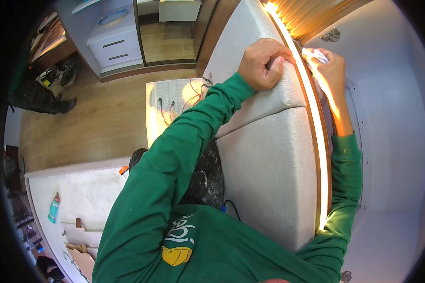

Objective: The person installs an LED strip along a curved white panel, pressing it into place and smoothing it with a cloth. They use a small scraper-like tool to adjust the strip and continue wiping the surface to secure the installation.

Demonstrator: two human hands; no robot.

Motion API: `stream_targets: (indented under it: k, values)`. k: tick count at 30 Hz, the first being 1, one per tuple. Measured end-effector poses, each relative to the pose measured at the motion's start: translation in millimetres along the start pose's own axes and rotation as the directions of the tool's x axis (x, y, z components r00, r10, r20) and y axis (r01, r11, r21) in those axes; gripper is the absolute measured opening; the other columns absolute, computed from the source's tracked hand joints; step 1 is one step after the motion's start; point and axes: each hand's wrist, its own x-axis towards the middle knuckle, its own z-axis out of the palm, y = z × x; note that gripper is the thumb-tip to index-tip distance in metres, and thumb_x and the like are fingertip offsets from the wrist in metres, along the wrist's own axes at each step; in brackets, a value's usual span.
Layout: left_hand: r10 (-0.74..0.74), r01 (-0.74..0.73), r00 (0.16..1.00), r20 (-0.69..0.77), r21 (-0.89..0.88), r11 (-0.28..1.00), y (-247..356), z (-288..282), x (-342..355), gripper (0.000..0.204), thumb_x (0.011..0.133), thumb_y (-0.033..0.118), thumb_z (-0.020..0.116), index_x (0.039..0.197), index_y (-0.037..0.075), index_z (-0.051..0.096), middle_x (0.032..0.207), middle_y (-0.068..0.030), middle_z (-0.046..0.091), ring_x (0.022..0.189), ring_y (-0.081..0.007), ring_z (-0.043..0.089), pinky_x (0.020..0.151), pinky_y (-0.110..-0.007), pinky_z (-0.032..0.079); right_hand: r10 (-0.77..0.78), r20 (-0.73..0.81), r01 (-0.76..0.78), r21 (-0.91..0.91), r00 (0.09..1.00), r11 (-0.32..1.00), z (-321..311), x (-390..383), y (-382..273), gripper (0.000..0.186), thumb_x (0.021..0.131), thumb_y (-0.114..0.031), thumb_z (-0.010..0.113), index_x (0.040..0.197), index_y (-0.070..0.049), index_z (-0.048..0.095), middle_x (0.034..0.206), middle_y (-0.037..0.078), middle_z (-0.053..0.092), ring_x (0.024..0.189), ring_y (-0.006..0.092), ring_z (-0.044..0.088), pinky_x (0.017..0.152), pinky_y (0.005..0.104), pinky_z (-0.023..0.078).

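Observation:
My left hand rests on the top of a light grey upholstered panel. Its fingers are curled, with the fingertips at the wooden edge beside a glowing LED light strip; whatever they may grip is hidden. Across the strip, my right hand is closed on a crumpled white cloth, held against the strip's outer side. My right forearm reaches up behind the panel, between it and the white wall. The strip runs along the panel's whole top edge and throws warm light on my right wrist.
Red and black wires lie on a light padded surface left of the panel. A teal bottle lies on a white board. Drawers and a person's legs are farther left. Ribbed wood panelling stands ahead.

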Motion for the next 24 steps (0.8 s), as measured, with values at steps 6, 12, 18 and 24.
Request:
stream_targets:
  k: [6,12,18,24]
  values:
    - [0.01,-0.01,1.0,0.014,0.013,1.0,1,-1,2,0.029,0.095,0.012,0.051,0.106,0.001,0.076,0.096,-0.0073,0.083,0.097,-0.0263,0.074,0.093,-0.039,0.058,-0.254,-0.033,0.236,-0.271,0.967,0.933,0,-4,0,0.026,0.088,-0.02,0.082,0.107,-0.003,0.082,0.089,0.018,0.079,0.075,0.0204,0.072,0.07,0.0364,0.055]
    - [-0.025,0.025,0.999,0.029,-0.002,1.0,5,-3,3,0.029,0.098,0.012,0.051,0.108,0.001,0.076,0.097,-0.0082,0.083,0.096,-0.0259,0.074,0.097,-0.04,0.057,-0.016,0.034,0.01,0.169,0.999,0.986,-52,-10,27,0.036,0.092,-0.025,0.084,0.109,0.005,0.076,0.095,0.011,0.078,0.083,0.0147,0.07,0.073,0.0307,0.057]
    - [-0.015,0.015,0.998,0.058,-0.001,1.0,6,-4,6,0.03,0.101,0.017,0.052,0.11,0.001,0.076,0.097,-0.0093,0.083,0.1,-0.0257,0.073,0.105,-0.04,0.054,-0.214,-0.196,0.222,0.019,0.957,0.975,-14,5,20,0.034,0.094,-0.03,0.08,0.111,0.0,0.077,0.092,0.013,0.078,0.082,0.0155,0.072,0.073,0.0329,0.057]
    - [-0.009,0.009,0.999,0.049,0.007,1.0,6,-4,5,0.031,0.101,0.017,0.051,0.109,0.0,0.075,0.097,-0.0092,0.083,0.1,-0.0251,0.073,0.101,-0.039,0.056,-0.197,-0.014,0.191,-0.174,0.98,0.966,-5,-8,-14,0.034,0.095,-0.029,0.078,0.112,0.0,0.077,0.093,0.018,0.079,0.079,0.0252,0.073,0.076,0.0386,0.057]
